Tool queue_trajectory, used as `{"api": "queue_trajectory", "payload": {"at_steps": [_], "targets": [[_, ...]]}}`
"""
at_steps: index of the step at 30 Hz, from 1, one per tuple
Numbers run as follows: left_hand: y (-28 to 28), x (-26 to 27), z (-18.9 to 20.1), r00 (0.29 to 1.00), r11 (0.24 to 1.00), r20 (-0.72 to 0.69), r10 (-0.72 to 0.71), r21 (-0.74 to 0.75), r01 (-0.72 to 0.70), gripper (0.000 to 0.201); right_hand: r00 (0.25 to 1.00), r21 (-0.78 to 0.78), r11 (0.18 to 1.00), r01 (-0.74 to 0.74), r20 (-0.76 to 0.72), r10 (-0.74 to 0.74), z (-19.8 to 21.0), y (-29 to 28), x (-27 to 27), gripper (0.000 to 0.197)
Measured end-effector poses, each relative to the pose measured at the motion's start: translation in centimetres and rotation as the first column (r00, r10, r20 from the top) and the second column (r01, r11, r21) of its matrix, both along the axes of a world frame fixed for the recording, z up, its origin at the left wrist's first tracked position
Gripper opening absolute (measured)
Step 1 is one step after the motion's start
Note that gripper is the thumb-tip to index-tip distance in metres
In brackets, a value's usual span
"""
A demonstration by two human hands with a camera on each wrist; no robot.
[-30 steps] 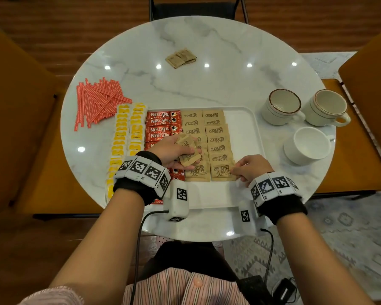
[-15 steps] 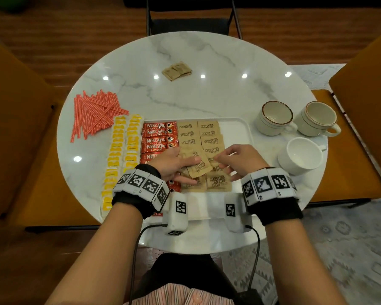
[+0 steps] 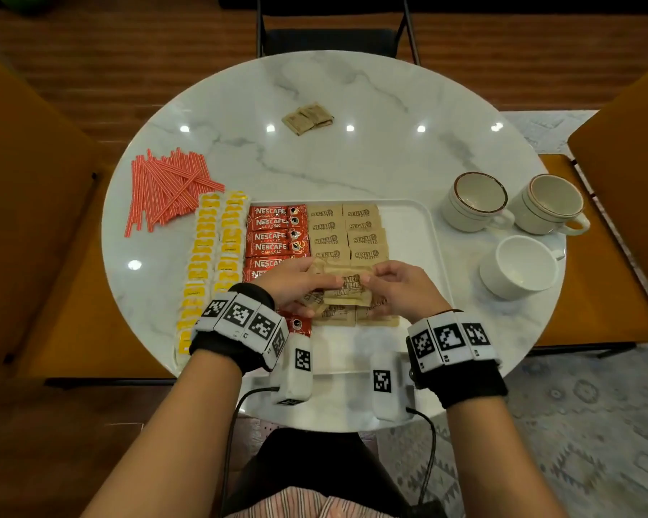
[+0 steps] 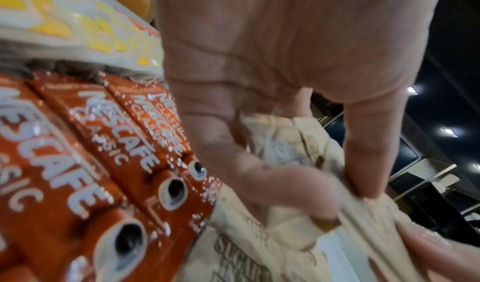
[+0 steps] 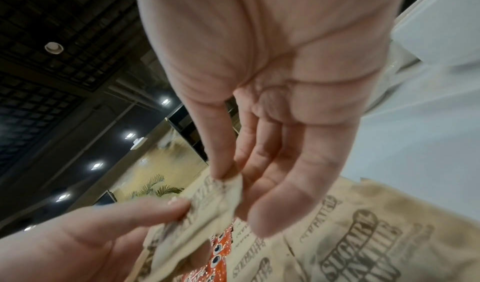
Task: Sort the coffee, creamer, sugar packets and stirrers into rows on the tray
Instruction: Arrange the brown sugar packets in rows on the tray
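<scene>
Sugar packets (image 3: 347, 291), a small stack, sit pinched between both hands just above the tray (image 3: 408, 233): left hand (image 3: 296, 284) grips one end, right hand (image 3: 401, 286) the other, prob to peel one off for the sugar rows (image 3: 348, 233) just beyond the fingers; coffee sticks (image 3: 275, 233) lie by the left hand

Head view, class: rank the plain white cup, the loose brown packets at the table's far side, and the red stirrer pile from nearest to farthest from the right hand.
From the right hand:
1. Plain white cup, just to its right.
2. Loose brown packets, far side of the table.
3. Red stirrer pile, far left, beyond the tray.
</scene>
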State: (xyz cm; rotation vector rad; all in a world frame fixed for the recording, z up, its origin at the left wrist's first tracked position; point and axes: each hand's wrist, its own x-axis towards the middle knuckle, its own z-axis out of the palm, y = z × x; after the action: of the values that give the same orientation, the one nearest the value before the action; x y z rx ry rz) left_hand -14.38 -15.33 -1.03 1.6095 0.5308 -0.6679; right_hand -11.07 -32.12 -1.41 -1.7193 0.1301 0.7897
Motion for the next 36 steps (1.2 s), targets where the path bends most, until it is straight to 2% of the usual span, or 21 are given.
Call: {"api": "queue_trajectory", "payload": {"at_steps": [2, 4, 9, 15, 20, 27, 36], "targets": [[0.3, 0.0, 0.0, 0.999, 0.999, -0.003, -0.041, 0.019, 0.041, 0.029, 1.000, 0.020, 0.999, 0.027, 0.010, -0.027, -0.2, 0.1, -0.1, 0.013], [0.4, -0.1, 0.0, 1.000, 0.999, -0.016, -0.014, -0.037, 0.013, 0.034, 0.999, 0.004, 1.000, 0.030, 0.017, -0.030, -0.6, 0.2, -0.3, 0.013], [0.6, -0.4, -0.2, 1.000, 0.996, 0.007, 0.007, -0.092, -0.006, 0.037, 0.998, -0.037, 0.998, -0.048, 0.033, 0.049, -1.2, 0.3, -0.9, 0.013], [1.4, -0.8, -0.3, 0.998, 0.995, -0.028, 0.057, -0.080, -0.059, 0.011, 0.998, -0.109, 0.992, -0.064, 0.018, 0.067, -1.4, 0.2, -1.0, 0.014], [2.4, -1.0, -0.4, 0.985, 0.985, 0.032, 0.171, -0.012, -0.170, 0.018, 0.991, -0.181, 0.975, -0.130, -0.030, 0.127, -2.0, -0.1, -1.8, 0.017], [2.6, -1.3, -0.4, 0.973, 0.975, 0.074, 0.220, 0.005, -0.221, 0.017, 0.995, -0.243, 0.967, -0.070, -0.080, 0.052, -2.8, 0.5, -2.6, 0.024], [2.6, -1.5, -0.6, 0.972, 0.975, 0.070, 0.223, 0.003, -0.223, 0.018, 0.999, -0.338, 0.940, -0.047, -0.019, 0.043, -2.8, 0.8, -3.0, 0.024]]}}
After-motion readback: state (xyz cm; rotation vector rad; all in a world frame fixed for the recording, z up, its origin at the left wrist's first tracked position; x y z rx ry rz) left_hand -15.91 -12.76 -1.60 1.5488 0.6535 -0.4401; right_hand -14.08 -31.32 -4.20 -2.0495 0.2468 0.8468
